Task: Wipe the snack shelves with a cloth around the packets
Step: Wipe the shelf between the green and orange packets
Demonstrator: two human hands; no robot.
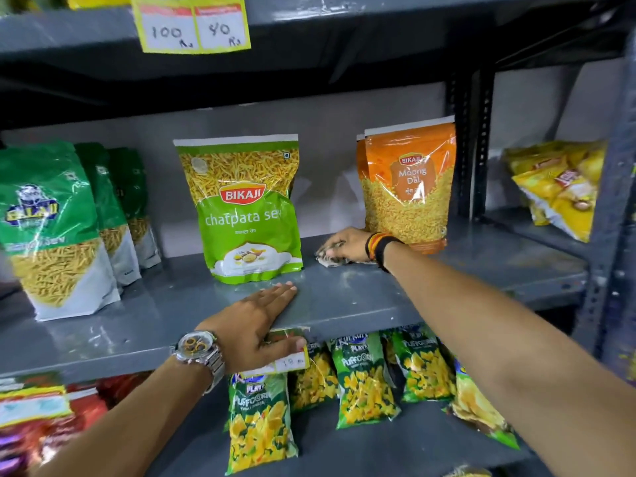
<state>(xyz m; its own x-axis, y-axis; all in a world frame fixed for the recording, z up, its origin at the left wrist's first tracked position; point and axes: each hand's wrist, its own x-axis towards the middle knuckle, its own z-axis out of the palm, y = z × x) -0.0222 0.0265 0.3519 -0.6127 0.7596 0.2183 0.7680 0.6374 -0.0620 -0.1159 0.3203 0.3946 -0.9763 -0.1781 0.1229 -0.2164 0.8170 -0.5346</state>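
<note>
On the grey metal shelf (pixel 344 297) my right hand (pixel 347 244) presses a crumpled pale cloth (pixel 332 260) flat, in the gap between a green Bikaji chatpata sev packet (pixel 246 215) and an orange Bikaji moong dal packet (pixel 409 187). Most of the cloth is hidden under the palm. My left hand (pixel 253 325), with a steel watch on its wrist, rests flat on the shelf's front edge just below the green packet, fingers together, thumb curled under the lip over a price label.
Green and white sev packets (pixel 51 228) stand in a row at the left. Yellow chip bags (pixel 561 187) lie on the neighbouring rack at right, beyond a black upright post (pixel 471 149). Puffcorn packets (pixel 364 380) hang below the shelf. A yellow price tag (pixel 192 24) hangs from the shelf above.
</note>
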